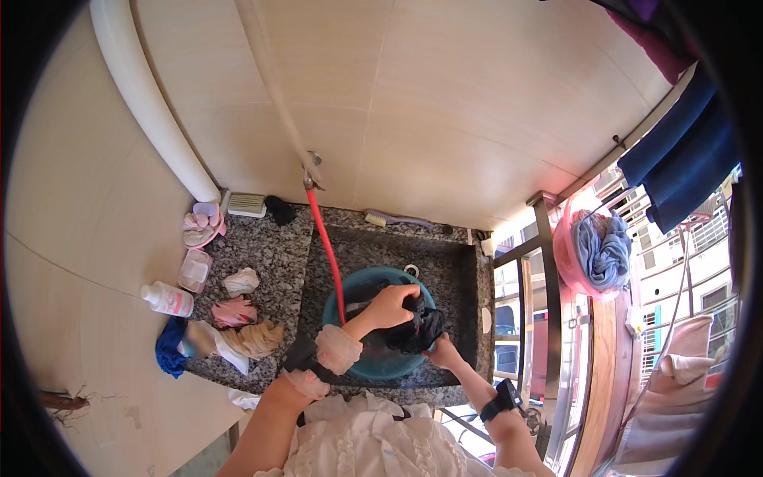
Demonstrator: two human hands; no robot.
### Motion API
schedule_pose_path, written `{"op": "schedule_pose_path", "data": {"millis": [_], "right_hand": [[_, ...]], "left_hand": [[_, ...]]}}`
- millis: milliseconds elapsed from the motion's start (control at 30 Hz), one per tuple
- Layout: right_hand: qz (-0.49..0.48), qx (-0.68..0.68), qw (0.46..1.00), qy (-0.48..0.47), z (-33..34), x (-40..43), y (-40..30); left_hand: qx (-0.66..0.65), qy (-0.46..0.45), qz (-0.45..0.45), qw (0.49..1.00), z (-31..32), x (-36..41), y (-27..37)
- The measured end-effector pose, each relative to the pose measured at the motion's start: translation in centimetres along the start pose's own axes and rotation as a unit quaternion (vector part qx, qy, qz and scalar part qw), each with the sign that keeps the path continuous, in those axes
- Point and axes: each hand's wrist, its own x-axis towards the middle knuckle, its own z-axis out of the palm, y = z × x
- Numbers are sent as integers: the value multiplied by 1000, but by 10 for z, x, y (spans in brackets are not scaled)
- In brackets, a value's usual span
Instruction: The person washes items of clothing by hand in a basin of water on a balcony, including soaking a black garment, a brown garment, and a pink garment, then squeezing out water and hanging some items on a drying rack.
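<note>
Both of my hands grip a wet black cloth or garment (415, 334) over a teal plastic basin (381, 374) that stands in a granite sink (456, 268). My left hand (390, 307) holds it from above, fingers bent over its upper left part. My right hand (444, 353) holds its lower right edge near the basin's rim. A red hose (326, 244) runs from the wall tap (309, 176) down into the basin, left of the cloth. The water in the basin is mostly hidden by my hands and the cloth.
On the granite counter (274, 250) at left lie a pink cloth (234, 312), a tan cloth (259, 338), a blue cloth (173, 349) and a white bottle (168, 299). A scrub brush (396, 220) rests behind the sink. A pink basket (563, 256) of clothes hangs at right by metal bars.
</note>
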Motion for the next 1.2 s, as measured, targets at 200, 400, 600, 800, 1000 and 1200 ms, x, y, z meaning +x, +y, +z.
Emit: {"op": "schedule_pose_path", "data": {"millis": [200,400,600,800,1000,1200], "right_hand": [[140,144,979,37,11,59,-16],[168,79,980,-75,69,100,-57],[109,12,982,-154,90,133,-21],[36,-49,990,-125,107,160,-11],[0,-129,983,-130,115,173,-5],[52,-47,985,-160,55,172,-20]], "left_hand": [[28,-133,-69,988,55,-44,-83],[35,-277,-175,944,92,-79,-138],[58,-236,-316,917,54,-60,-146],[246,-76,-286,923,51,-62,-166],[266,-4,-350,898,87,-54,-190],[219,-5,-376,900,73,-60,-194]]}}
